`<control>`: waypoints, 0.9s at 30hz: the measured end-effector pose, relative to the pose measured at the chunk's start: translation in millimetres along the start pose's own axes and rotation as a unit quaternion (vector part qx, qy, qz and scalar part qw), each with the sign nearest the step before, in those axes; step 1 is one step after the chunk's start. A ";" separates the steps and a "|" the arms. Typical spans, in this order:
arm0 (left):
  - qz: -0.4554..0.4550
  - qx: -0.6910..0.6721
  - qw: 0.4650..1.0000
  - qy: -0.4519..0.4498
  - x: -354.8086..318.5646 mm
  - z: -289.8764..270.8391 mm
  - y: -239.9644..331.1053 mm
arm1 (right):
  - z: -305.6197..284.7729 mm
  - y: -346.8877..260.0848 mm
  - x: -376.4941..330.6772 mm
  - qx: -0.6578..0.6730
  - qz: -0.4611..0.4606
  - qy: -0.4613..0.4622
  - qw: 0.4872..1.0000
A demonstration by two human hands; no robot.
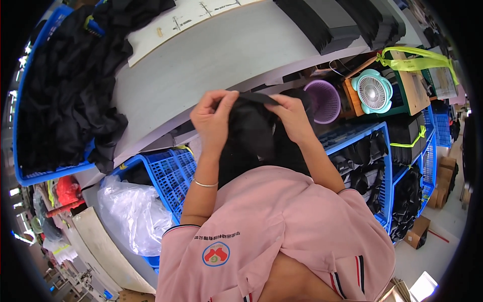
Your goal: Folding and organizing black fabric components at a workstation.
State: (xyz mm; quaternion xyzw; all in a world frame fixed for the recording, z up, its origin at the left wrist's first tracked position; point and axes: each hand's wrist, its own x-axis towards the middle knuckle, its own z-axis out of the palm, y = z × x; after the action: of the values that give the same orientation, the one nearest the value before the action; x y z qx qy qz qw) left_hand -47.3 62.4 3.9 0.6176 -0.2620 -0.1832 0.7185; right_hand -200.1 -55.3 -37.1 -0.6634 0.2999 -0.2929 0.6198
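A piece of black fabric (254, 126) is stretched between my two hands, in front of my chest and just off the near edge of the table. My left hand (215, 113), with a bangle on its wrist, pinches the left end of its upper edge between thumb and fingers. At the other end, my right hand (292, 115) grips the same edge. The fabric's lower part hangs toward my lap, where it merges with other dark cloth, so its full shape cannot be made out.
A grey table (211, 60) bears stacked black pieces (327, 38) at right. Left stands a blue crate (21, 136) heaped with black fabric. A clear plastic bag (133, 216) lies below. Rightward are a purple basket (322, 100), a teal fan (372, 91) and filled blue crates (386, 176).
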 end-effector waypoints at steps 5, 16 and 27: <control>-0.213 -0.241 0.945 -0.054 -3.9 -33.4 -31.3 | 10.0 -23.3 -18.6 0.383 0.215 -0.127 0.889; -0.515 -0.509 0.605 -0.331 -72.7 -24.0 -62.2 | 52.5 17.1 -10.3 0.142 0.134 -0.204 0.959; -0.063 -0.054 0.794 -0.602 -28.9 -44.5 -37.6 | 46.6 -0.1 -17.3 0.118 0.151 -0.225 0.955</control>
State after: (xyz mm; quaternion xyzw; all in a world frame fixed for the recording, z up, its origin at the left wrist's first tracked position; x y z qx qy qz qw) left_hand -41.1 108.2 -41.8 0.3583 -0.5917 -0.5770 0.4343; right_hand -175.9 -12.0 -40.0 -0.5814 0.2127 -0.0716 0.7820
